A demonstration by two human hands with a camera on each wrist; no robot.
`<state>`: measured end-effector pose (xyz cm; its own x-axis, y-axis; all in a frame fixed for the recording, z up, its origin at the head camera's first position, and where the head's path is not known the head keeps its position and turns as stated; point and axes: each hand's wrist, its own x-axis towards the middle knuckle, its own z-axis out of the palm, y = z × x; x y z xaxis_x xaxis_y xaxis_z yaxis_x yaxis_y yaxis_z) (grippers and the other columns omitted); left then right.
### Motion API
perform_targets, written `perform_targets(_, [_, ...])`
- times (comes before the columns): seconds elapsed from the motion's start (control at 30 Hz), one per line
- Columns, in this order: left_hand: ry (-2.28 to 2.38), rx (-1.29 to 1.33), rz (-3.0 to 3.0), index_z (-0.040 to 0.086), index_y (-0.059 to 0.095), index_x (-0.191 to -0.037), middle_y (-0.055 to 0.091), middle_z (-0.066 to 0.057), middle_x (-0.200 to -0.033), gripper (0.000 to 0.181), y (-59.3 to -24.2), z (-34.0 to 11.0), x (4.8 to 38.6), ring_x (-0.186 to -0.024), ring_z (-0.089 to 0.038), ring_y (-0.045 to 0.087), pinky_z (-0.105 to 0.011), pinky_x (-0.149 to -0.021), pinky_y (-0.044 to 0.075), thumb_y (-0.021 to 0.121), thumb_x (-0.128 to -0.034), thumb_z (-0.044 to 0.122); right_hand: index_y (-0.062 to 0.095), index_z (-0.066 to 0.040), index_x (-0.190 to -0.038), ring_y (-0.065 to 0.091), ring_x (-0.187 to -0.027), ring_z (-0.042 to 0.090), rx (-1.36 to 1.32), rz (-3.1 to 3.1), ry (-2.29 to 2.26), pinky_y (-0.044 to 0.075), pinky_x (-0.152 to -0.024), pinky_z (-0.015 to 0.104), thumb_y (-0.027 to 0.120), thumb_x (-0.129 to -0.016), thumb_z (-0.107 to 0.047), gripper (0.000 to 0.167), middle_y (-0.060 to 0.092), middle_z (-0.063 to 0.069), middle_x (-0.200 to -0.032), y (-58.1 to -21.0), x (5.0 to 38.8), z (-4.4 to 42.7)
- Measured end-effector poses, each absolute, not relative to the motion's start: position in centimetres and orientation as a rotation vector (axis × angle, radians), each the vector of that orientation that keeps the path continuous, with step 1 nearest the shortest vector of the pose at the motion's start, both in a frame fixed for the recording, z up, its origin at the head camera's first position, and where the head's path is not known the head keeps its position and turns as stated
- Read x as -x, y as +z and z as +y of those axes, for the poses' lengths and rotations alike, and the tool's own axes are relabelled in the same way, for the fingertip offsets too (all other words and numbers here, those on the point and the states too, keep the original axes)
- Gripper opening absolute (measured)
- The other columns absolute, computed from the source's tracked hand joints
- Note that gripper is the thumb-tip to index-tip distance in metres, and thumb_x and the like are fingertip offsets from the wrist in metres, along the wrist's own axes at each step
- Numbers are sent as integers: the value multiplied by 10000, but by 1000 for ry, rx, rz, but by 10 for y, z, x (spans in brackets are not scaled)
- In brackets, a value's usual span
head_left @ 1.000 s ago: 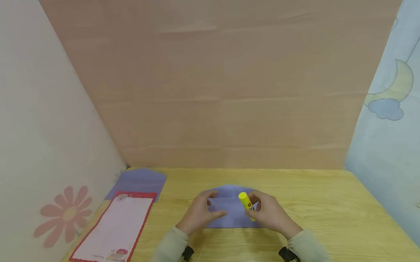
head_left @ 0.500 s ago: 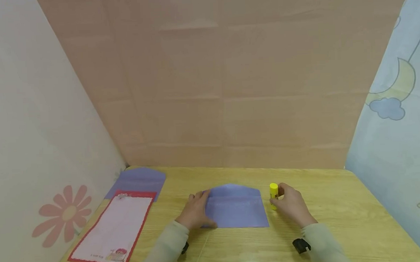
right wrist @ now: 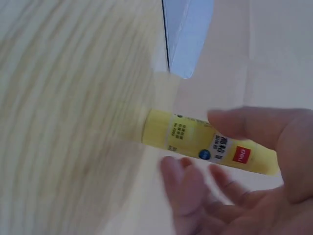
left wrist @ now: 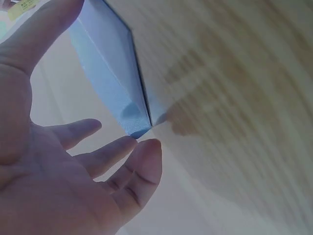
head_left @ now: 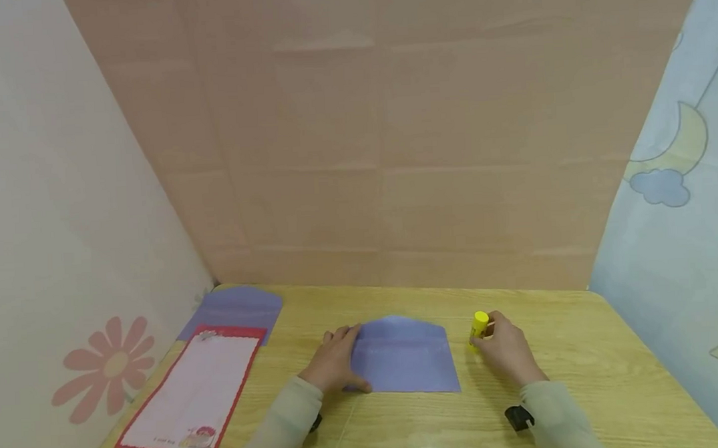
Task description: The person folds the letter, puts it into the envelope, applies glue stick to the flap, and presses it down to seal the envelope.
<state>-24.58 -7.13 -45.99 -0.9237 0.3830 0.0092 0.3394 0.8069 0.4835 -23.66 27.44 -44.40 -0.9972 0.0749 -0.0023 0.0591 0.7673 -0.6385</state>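
A purple envelope (head_left: 404, 366) lies on the table with its flap side toward the back. My left hand (head_left: 335, 360) rests at its left edge, thumb on the near corner; in the left wrist view the fingers of that hand (left wrist: 63, 152) are spread beside the envelope (left wrist: 110, 63). Right of the envelope, a yellow glue stick (head_left: 480, 323) stands on the table, close to my right hand (head_left: 510, 351). The right wrist view shows the glue stick (right wrist: 195, 139) between the thumb and parted fingers of that hand (right wrist: 244, 181), with a gap below it.
At the left lies a white sheet with a red border (head_left: 192, 392), partly over another purple envelope (head_left: 242, 309). A brown covering (head_left: 380, 149) stands behind the wooden table (head_left: 582, 368), with patterned side panels left and right.
My right hand has carried the glue stick from above the envelope to the table at its right, and its fingers have loosened. My left hand has moved to the envelope's left edge.
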Motion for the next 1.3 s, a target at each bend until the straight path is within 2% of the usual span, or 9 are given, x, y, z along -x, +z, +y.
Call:
perform_targets(0.13, [730,-591,2930,65,377,-1527,452,-178,-1447,1181,-459,-71,242,-1253,-396,435,-539,-967,474,982,-569,399,467,92,-1200,606,-831,285,213,-3077,987,489,-674,430,706,-885,-271,537,640,209,-1003,-441,231,275])
perform_targets(0.33, [642,-630,2984,67,463,-1477,505,-150,-1335,1078,-458,-69,237,-1179,-368,469,-515,-914,497,972,-588,403,576,-36,-861,503,-697,209,170,-3259,895,391,-587,336,738,-836,-298,309,577,74,-802,-436,223,267])
perform_targets(0.43, [608,-644,2976,86,539,-1422,524,-134,-1292,936,-458,-70,234,-1149,-345,477,-503,-900,498,944,-641,403,633,-12,-958,545,-751,207,32,-3223,917,454,-629,368,752,-843,-253,292,642,92,-898,-435,221,256])
perform_targets(0.53, [591,-644,2945,97,604,-1362,538,-128,-1257,787,-457,-71,230,-1102,-314,479,-486,-882,501,907,-700,395,616,-6,-1244,574,-779,229,-74,-3182,950,488,-669,417,749,-843,-183,458,660,101,-937,-435,221,244])
perform_targets(0.63, [565,-641,2922,101,634,-1336,543,-124,-1246,715,-456,-70,227,-1067,-283,472,-467,-863,503,869,-735,412,564,-12,-1364,619,-876,271,-147,-3188,928,512,-754,476,736,-821,-138,583,679,142,-1018,-436,220,233])
perform_targets(0.77, [544,-643,2917,96,645,-1325,541,-121,-1233,705,-456,-69,225,-1045,-264,459,-454,-849,498,843,-742,439,621,10,-1301,609,-1053,310,-215,-3235,805,491,-904,557,723,-808,-142,526,636,218,-1275,-440,217,225])
perform_targets(0.97, [452,-657,2971,112,678,-1290,549,-118,-1167,714,-460,-64,223,-1039,-260,469,-452,-863,478,817,-715,512,670,-22,-1250,638,-1109,350,-309,-3250,582,496,-922,580,742,-852,-168,430,672,193,-1228,-444,214,216])
perform_targets(1.1, [382,-679,3017,127,701,-1258,555,-121,-1127,735,-462,-57,223,-1054,-266,485,-467,-869,470,797,-693,588,694,-60,-1224,654,-1106,361,-422,-3209,502,526,-873,565,753,-863,-171,382,704,149,-1181,-444,214,203])
perform_targets(1.3, [317,-757,2980,199,695,-1289,576,-118,-1178,741,-457,-39,221,-1098,-271,497,-470,-896,478,753,-724,674,694,-92,-1233,661,-1096,359,-519,-3180,485,544,-823,548,737,-886,-176,360,716,111,-1167,-448,211,177])
